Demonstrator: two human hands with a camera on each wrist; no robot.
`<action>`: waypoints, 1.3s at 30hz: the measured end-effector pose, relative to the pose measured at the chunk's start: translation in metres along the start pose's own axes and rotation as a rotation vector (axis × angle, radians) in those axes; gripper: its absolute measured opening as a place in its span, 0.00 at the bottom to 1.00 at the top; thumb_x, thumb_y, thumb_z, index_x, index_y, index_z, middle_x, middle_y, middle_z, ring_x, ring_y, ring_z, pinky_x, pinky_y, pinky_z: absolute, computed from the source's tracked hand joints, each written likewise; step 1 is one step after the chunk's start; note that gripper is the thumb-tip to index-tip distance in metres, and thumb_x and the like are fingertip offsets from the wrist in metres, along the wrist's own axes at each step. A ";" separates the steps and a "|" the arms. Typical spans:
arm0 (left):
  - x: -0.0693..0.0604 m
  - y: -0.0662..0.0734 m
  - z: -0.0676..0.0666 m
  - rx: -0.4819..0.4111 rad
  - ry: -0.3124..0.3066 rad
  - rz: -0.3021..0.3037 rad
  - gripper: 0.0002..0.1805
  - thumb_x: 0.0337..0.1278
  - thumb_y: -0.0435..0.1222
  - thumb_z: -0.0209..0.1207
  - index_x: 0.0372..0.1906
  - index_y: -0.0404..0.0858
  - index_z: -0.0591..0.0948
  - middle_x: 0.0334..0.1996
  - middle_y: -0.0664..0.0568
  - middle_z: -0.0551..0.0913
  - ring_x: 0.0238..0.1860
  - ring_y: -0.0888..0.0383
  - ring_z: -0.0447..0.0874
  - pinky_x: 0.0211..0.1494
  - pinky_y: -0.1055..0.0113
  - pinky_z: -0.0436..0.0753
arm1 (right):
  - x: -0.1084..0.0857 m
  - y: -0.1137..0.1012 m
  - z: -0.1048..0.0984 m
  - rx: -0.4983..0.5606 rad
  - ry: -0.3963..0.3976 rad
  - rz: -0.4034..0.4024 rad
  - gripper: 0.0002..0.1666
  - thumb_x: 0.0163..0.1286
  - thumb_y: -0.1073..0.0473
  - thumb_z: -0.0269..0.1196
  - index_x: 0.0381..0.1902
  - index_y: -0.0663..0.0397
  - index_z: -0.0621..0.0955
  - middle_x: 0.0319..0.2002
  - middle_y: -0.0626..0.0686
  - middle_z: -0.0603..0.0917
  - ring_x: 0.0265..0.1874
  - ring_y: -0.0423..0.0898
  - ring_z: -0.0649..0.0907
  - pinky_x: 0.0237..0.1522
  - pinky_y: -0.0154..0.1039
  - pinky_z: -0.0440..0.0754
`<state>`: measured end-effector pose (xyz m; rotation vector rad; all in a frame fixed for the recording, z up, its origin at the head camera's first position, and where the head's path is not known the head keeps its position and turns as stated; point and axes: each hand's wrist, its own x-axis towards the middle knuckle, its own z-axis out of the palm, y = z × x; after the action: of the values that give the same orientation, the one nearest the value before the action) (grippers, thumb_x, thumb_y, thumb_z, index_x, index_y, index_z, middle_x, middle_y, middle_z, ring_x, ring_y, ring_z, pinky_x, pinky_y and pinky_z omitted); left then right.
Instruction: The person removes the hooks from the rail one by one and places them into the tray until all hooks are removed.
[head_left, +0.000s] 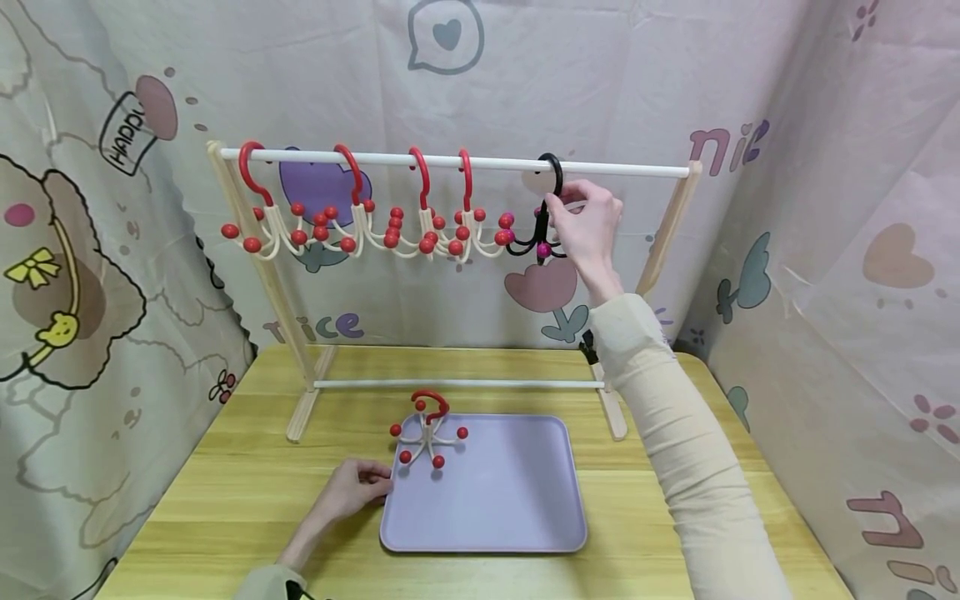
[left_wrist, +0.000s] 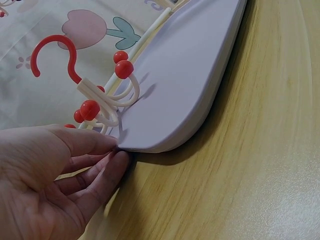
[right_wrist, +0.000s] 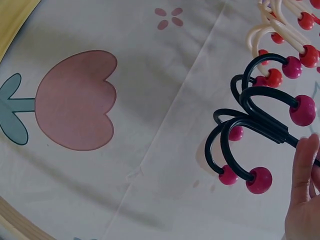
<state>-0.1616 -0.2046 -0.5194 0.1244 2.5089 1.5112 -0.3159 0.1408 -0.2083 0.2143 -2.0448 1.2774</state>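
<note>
My right hand grips the neck of a black multi-prong hanger with magenta ball tips. The hanger's hook curves over the white top rail of a wooden rack. In the right wrist view its curved prongs show clearly, while the hook is out of frame. Down on the table, my left hand pinches the left edge of a lavender tray between thumb and fingers. A cream hanger with a red hook and red balls stands hook-up at the tray's far left corner.
Several cream hangers with red hooks hang along the rail left of the black one. The rack's wooden legs and white lower bar stand behind the tray on the wooden table. Printed cloth surrounds the table.
</note>
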 end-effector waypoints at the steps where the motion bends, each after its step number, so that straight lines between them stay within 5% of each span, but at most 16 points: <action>1: 0.000 0.000 0.000 0.001 0.001 -0.004 0.13 0.56 0.29 0.66 0.43 0.22 0.84 0.32 0.44 0.87 0.32 0.60 0.83 0.33 0.73 0.84 | 0.001 0.000 0.000 0.015 -0.003 0.011 0.11 0.67 0.61 0.65 0.43 0.64 0.86 0.35 0.61 0.89 0.14 0.25 0.77 0.20 0.22 0.79; 12: 0.001 -0.002 0.001 0.018 0.007 -0.001 0.13 0.56 0.30 0.67 0.43 0.23 0.84 0.32 0.43 0.87 0.33 0.59 0.83 0.33 0.73 0.84 | 0.006 0.001 -0.007 -0.071 -0.003 0.036 0.10 0.67 0.60 0.66 0.41 0.60 0.87 0.36 0.59 0.91 0.18 0.22 0.78 0.41 0.21 0.78; 20: 0.000 -0.003 0.000 -0.016 -0.004 0.009 0.13 0.57 0.29 0.66 0.43 0.22 0.83 0.32 0.43 0.87 0.33 0.58 0.84 0.34 0.72 0.86 | 0.009 0.003 -0.009 -0.063 -0.014 0.042 0.10 0.68 0.59 0.66 0.41 0.61 0.87 0.33 0.54 0.91 0.19 0.21 0.79 0.62 0.31 0.63; 27: 0.001 -0.004 0.000 -0.019 -0.008 0.010 0.13 0.58 0.29 0.66 0.43 0.21 0.83 0.32 0.42 0.87 0.33 0.58 0.84 0.34 0.72 0.86 | 0.010 0.005 -0.010 -0.002 0.017 0.047 0.09 0.67 0.62 0.66 0.39 0.64 0.87 0.25 0.45 0.85 0.22 0.34 0.85 0.31 0.22 0.82; 39: 0.000 -0.002 -0.001 -0.038 -0.017 0.017 0.13 0.57 0.28 0.66 0.43 0.21 0.83 0.32 0.42 0.87 0.32 0.60 0.84 0.34 0.72 0.86 | 0.014 -0.001 -0.014 0.150 0.059 0.044 0.05 0.65 0.66 0.67 0.35 0.65 0.84 0.23 0.39 0.80 0.21 0.34 0.85 0.30 0.23 0.84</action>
<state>-0.1622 -0.2063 -0.5205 0.1524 2.4709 1.5570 -0.3192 0.1549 -0.1945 0.1989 -1.9153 1.4492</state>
